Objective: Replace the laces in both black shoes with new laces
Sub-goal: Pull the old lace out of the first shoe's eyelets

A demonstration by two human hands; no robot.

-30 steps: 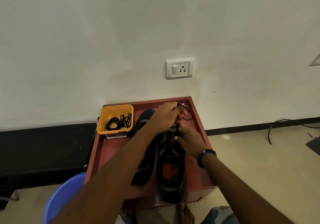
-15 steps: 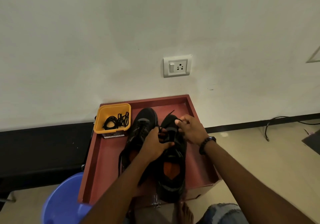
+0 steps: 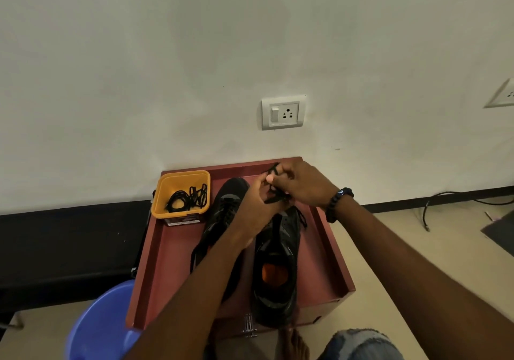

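Black shoes (image 3: pixel 278 262) lengthwise, toes toward wall (side by side), both hands' fingers (image 3: pixel 274 186) pinching lace (image 3: pixel 274 169)

Dim, warm indoor light, no hard source in view. White wall (image 3: pixel 194 54) beyond the fingers is evenly lit w/ faint mottled patches, no glare. Both hands, left hand (image 3: pixel 258 206) and right hand (image 3: pixel 303 184), read dark & underexposed; fingers slightly soft, so the lace (image 3: pixel 274 169) betw. them is hard to make out. Black shoes (image 3: pixel 278 262) just below the fingers lose detail in shadow; orange insole shows. Soft shadow left of the red tray (image 3: pixel 328 254). Wide-angle bend: skirting & floor lines curve toward the edges, forearms stretch at the bottom corners. Blue bucket (image 3: pixel 97 326), lower left, is blurry.
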